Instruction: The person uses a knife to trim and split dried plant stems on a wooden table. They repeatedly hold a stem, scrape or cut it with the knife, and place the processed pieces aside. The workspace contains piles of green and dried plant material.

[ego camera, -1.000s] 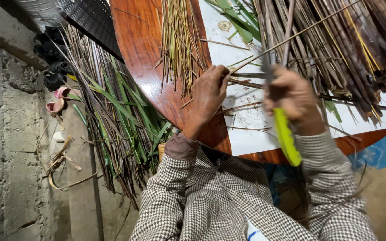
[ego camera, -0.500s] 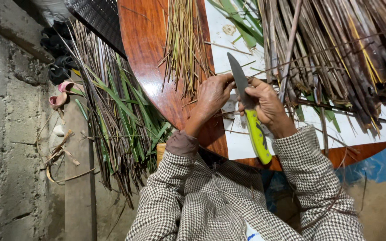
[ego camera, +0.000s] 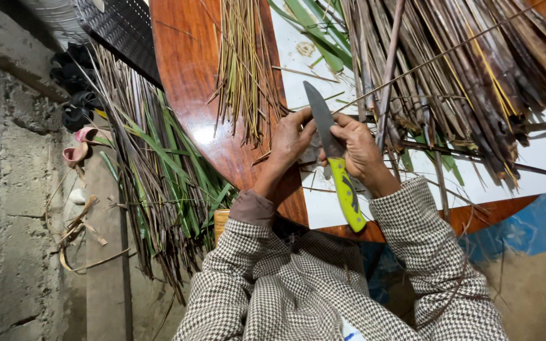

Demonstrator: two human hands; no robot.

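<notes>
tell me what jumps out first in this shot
The knife with its bright yellow-green handle, held in the right hand at the middle, blade pointing away over the round wooden table. The left hand pinches something thin beside the blade. A big heap of dry brown leaf stalks fills the table's upper right.

A rough grey block wall (ego camera: 1,189) fills the left of the frame. Beside it runs a dusty concrete floor (ego camera: 105,278). A glossy reddish-brown round table (ego camera: 191,82) spans the upper centre, catching a bright light reflection. Blue patterned flooring (ego camera: 532,224) shows at lower right.
</notes>
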